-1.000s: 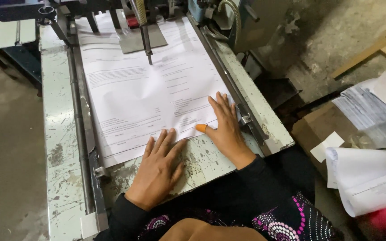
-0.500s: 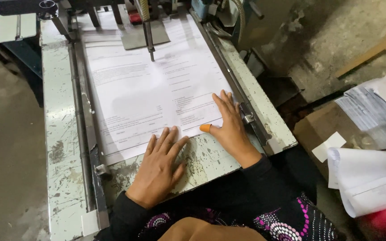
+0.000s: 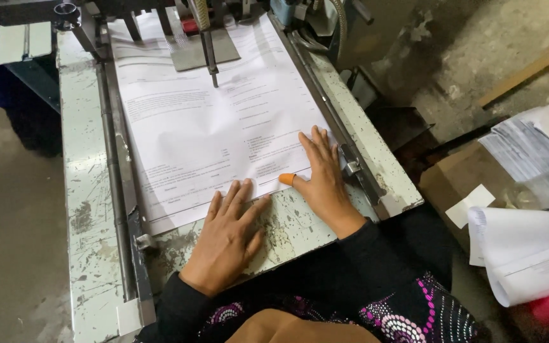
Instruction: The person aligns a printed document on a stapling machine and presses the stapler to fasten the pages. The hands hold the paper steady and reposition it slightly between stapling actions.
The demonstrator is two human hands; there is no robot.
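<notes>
A large printed white sheet (image 3: 204,121) lies flat on the worn, paint-chipped machine table (image 3: 87,209). My left hand (image 3: 227,238) rests palm down with spread fingers on the sheet's near edge. My right hand (image 3: 322,174) lies flat on the sheet's near right corner, fingers apart, with an orange rubber tip (image 3: 286,179) on the thumb. Neither hand grips anything. A thin metal rod (image 3: 210,54) reaches down over the far middle of the sheet.
Metal guide rails run along the left (image 3: 117,184) and right (image 3: 332,114) of the sheet. To the right stand a cardboard box (image 3: 459,178) and piles of printed paper (image 3: 528,254). Bare concrete floor lies on the left.
Both hands have stayed pressed flat on the sheet's near edge, shifting only slightly with the camera. The sheet has not visibly moved.
</notes>
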